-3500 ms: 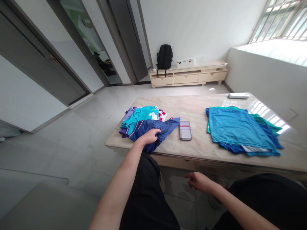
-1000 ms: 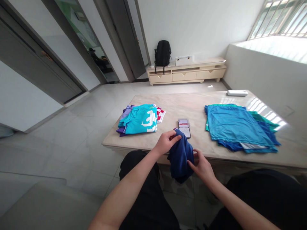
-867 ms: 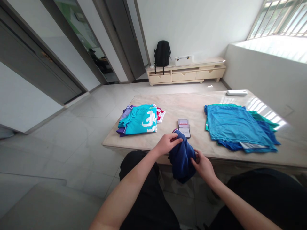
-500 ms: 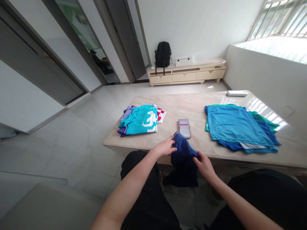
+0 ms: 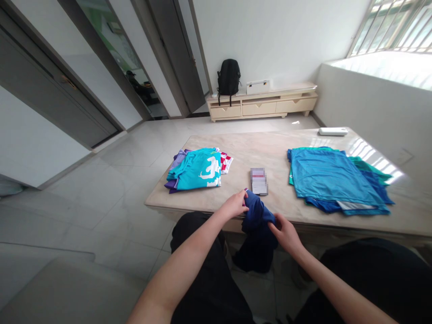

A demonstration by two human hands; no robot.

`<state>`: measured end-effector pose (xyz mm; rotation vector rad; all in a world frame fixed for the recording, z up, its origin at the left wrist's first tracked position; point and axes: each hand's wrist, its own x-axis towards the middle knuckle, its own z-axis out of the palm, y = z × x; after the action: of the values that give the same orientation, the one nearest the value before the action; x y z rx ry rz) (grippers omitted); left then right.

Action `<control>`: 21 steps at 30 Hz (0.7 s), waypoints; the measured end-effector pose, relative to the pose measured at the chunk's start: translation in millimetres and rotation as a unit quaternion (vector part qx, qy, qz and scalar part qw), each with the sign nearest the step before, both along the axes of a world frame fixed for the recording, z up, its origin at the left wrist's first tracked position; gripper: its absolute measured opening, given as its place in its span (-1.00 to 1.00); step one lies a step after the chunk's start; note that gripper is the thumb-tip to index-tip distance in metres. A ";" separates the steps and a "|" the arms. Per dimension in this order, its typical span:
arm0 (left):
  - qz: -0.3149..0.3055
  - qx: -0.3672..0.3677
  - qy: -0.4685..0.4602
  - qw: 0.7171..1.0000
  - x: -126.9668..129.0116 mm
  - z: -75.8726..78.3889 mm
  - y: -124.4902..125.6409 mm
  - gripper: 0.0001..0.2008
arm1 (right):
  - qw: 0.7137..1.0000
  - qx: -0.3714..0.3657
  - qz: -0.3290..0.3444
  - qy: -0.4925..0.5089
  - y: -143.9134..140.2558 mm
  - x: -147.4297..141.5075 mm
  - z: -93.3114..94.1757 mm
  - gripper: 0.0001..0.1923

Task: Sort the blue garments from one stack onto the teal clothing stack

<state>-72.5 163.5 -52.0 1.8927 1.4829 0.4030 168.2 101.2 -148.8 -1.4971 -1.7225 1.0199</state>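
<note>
Pinching navy cloth [image 5: 255,216] narrowly, by the trimmed edge in the left grip [image 5: 233,205] and by a fold in the right grip [image 5: 286,231]. Held at the near edge of the bench [image 5: 263,147], just short of a phone [image 5: 258,182], and draped below both, probably for straightening by weight. Flanked by a turquoise pile [image 5: 196,170] farther left and a blue pile [image 5: 332,175] farther right, likely spaced to avoid mixing.
</note>
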 end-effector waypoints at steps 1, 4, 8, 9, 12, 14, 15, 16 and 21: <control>0.004 0.004 -0.006 1.000 0.5 0.3 -0.3 -0.61 | 1.000 0.001 -0.001 -0.001 -0.2 0.1 0.2 -0.76; 0.009 0.022 -0.035 0.999 1.5 2.9 -0.7 -0.73 | 1.000 0.004 -0.010 -0.006 -0.8 0.2 0.1 -0.78; -0.010 0.043 -0.099 0.994 3.5 10.1 -2.3 -0.80 | 1.000 0.016 -0.020 -0.002 -2.6 0.2 1.6 -0.75; -0.020 0.044 -0.119 0.992 4.6 12.6 -3.4 -0.81 | 0.999 0.023 -0.025 -0.002 -3.0 0.5 3.3 -0.71; -0.050 0.041 -0.182 0.981 9.5 22.0 -9.1 -0.82 | 0.998 0.050 -0.047 -0.009 -3.3 1.8 11.7 -0.57; -0.070 0.032 -0.220 0.972 13.3 28.6 -13.6 -0.85 | 0.997 0.073 -0.034 0.017 -2.8 2.3 17.4 -0.52; -0.081 0.026 -0.237 0.968 15.0 31.7 -15.7 -0.86 | 0.996 0.079 -0.014 0.045 -2.6 2.1 19.3 -0.51; -0.091 0.019 -0.251 0.964 16.7 34.4 -17.5 -0.87 | 0.994 0.079 0.009 0.081 -2.4 1.5 20.1 -0.52; -0.128 -0.010 -0.295 0.947 21.4 41.9 -22.3 -0.87 | 0.977 0.025 0.064 0.200 -3.8 -3.7 11.7 -0.43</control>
<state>-51.2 141.2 -10.1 1.7096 0.8315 0.7485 164.4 97.4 -137.1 -1.0684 -1.5542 1.2376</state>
